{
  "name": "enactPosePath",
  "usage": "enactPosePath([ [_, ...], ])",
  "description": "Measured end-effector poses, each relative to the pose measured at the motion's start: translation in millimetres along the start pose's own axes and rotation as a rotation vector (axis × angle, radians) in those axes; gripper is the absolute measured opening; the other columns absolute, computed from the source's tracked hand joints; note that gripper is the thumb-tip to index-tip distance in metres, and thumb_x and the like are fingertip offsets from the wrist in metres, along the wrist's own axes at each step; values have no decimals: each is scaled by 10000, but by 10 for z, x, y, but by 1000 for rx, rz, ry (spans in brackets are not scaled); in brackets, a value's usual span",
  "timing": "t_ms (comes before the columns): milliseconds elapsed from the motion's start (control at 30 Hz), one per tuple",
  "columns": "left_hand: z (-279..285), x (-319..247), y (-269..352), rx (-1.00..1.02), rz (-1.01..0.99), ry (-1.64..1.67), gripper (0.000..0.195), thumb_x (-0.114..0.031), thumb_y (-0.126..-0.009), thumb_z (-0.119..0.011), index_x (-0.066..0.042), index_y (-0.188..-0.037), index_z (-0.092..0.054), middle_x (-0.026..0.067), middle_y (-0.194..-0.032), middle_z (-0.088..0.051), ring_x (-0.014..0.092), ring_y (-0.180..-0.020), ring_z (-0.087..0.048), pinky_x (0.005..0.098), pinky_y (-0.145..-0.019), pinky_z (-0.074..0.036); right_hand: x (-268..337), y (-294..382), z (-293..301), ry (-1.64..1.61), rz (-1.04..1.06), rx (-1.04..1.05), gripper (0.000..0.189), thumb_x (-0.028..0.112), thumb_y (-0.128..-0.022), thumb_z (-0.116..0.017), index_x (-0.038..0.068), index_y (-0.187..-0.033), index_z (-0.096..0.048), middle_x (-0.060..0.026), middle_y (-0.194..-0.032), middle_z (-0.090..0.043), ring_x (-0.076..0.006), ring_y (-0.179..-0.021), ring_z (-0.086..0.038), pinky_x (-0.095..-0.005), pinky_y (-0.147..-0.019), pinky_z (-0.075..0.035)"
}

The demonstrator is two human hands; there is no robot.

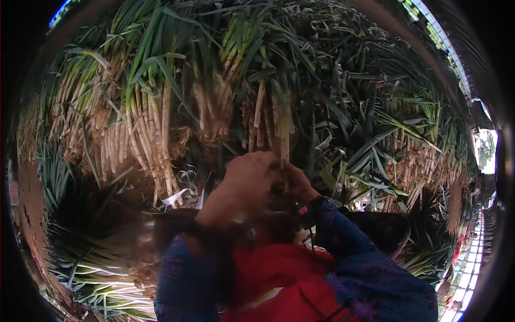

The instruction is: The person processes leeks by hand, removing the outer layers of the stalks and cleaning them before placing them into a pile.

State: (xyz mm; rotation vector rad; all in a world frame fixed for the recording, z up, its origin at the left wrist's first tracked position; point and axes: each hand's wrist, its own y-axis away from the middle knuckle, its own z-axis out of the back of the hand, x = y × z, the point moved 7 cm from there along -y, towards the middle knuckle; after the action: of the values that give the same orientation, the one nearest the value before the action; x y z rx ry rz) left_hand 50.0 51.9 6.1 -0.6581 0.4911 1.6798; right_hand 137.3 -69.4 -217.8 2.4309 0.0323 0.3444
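Both hands meet in front of my body, low over piled long green onions. My left hand [245,181] is blurred, its fingers curled near the lower end of a pale onion stalk [285,133]; whether they grip anything does not show. At the base of that upright stalk, my right hand [299,183] has its thumb and fingers closed on it. The stalk's leaves run up into the heap behind. A small dark device with a red mark [303,213] sits at my right wrist.
Bunches of unpeeled long green onions with roots [153,124] lie to the left and ahead. More bunches [418,161] lie at the right. Cleaner white stalks [108,277] are piled at the lower left. Loose leaves and peeled skins [175,197] are scattered between.
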Motion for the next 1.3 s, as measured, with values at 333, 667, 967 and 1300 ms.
enactPosePath([
  [333, -632, 489, -206, -46, 383, 355, 343, -353, -858, -611, -77, -1058, -653, 168, -1031, -666, 335, -1005, -618, 395, -867, -476, 55, 2088, -583, 183, 116, 29, 393, 354, -988, -469, 147, -1317, -418, 27, -782, -395, -63, -592, -395, -189, -461, -331],
  [667, -1285, -509, -575, 151, 281, 1101, 530, -412, -857, -671, -70, -1228, -505, 15, -1067, -591, 135, -994, -549, 316, -753, -479, -327, 3300, -445, 748, 352, -405, 431, 287, -955, -528, 78, -1314, -411, 16, -699, -454, -33, -509, -385, -177, -403, -328],
  [967, -1232, -475, -630, -36, 385, 1412, 374, -217, -821, -721, -116, -1139, -553, -2, -964, -646, 127, -842, -608, 275, -635, -461, -127, 3283, -173, 1200, 481, -588, 485, 200, -883, -575, -19, -1303, -468, -57, -961, -605, -138, -843, -552, -289, -741, -470],
  [1300, -969, -452, -563, -220, 277, 1348, 256, -160, -828, -685, -50, -1045, -605, 37, -979, -649, 141, -812, -618, 272, -630, -478, -82, 2764, 8, 830, 397, -415, 309, 233, -924, -540, 67, -1185, -533, 26, -735, -478, -56, -613, -454, -210, -529, -385],
])
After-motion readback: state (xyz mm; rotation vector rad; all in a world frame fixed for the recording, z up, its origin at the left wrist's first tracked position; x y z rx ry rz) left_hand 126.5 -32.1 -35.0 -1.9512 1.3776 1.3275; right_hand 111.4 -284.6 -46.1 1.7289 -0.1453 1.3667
